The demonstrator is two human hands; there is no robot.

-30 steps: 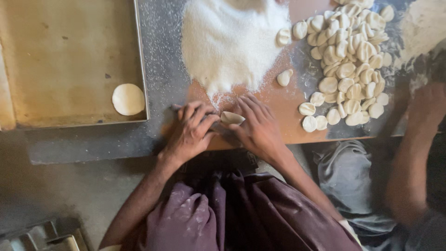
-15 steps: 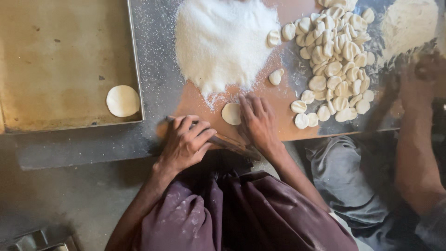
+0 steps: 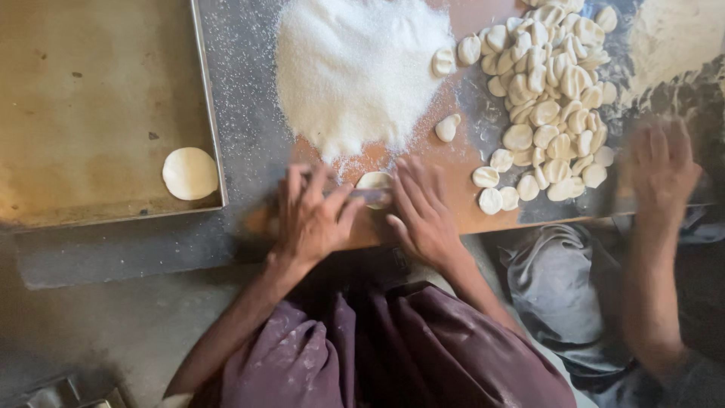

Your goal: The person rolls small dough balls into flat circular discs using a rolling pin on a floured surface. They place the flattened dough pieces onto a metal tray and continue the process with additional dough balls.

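Flour-dusted and grey, the desk [image 3: 249, 151] carried a brown wooden board [image 3: 468, 204] at its near edge, and everything sat around that board. On the board's near part lay a small flattened dough disc [image 3: 374, 181] under a thin rolling pin [image 3: 362, 198]. The left hand [image 3: 311, 215] lay flat on the pin left of the disc, fingers spread and not gripping. The right hand [image 3: 423, 211] pressed flat just right of the disc, fingers apart as well. Beyond the board's far side rose a white flour heap [image 3: 355, 68]. Over its right end spread a pile of dough pieces [image 3: 551, 98]. Left of the board sat a metal tray [image 3: 91, 91] holding one rolled round [image 3: 189, 173]. Right of the board, another person's hand [image 3: 664, 170] showed blurred.
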